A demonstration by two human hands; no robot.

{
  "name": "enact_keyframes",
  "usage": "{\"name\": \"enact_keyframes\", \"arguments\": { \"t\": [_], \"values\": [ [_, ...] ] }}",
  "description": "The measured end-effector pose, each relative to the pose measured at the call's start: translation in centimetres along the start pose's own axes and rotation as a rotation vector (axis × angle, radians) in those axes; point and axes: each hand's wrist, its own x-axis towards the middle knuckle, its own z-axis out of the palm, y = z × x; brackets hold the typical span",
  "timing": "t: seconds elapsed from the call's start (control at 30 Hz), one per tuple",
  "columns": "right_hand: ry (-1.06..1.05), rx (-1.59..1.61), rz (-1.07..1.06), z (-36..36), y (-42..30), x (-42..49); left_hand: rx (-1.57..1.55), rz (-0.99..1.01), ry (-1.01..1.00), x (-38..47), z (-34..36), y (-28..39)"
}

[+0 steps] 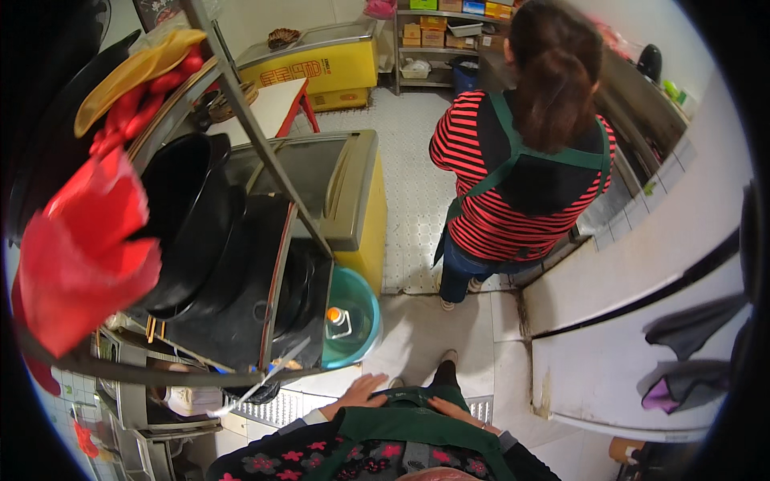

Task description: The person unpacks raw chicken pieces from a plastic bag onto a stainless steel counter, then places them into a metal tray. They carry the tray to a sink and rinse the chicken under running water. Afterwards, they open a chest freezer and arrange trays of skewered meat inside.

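Note:
My left hand (pixel 360 394), fingers apart and with nothing seen in it, lies at the left edge of my green apron (pixel 415 421). On the apron's right side rests my right hand (pixel 450 410), partly turned away; its fingers touch the cloth. Beyond my left hand, a teal plastic tub (pixel 376 324) stands on the floor with a clear bottle (pixel 338 322) with an orange cap inside. Ahead of me, a co-worker (pixel 529 180) in a red-and-black striped top and green apron straps stands with their back to me, by a metal counter; their hands are hidden.
At left, a metal rack (pixel 271 288) holds large black bowls (pixel 180 222), with red gloves (pixel 90 240) hanging at its end. Yellow chest freezers (pixel 370 222) and a white table (pixel 271 108) stand beyond. White doors (pixel 631 355) line the right; shelves (pixel 421 51) hold boxes at the back.

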Motion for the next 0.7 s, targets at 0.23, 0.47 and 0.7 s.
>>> {"name": "enact_keyframes", "arguments": {
  "t": [0.23,0.47,0.7],
  "values": [
    [-0.121,0.114,0.214,-12.7,8.6,1.7,0.327,0.325,0.107,10.3,3.1,-3.3],
    [-0.331,0.019,0.389,-29.7,11.6,5.8,0.736,0.15,-0.33,16.0,-5.6,-2.8],
    [-0.112,-0.094,0.482,-45.0,15.9,27.9,0.033,-0.263,0.355,32.9,-20.6,2.4]
  ]
}}
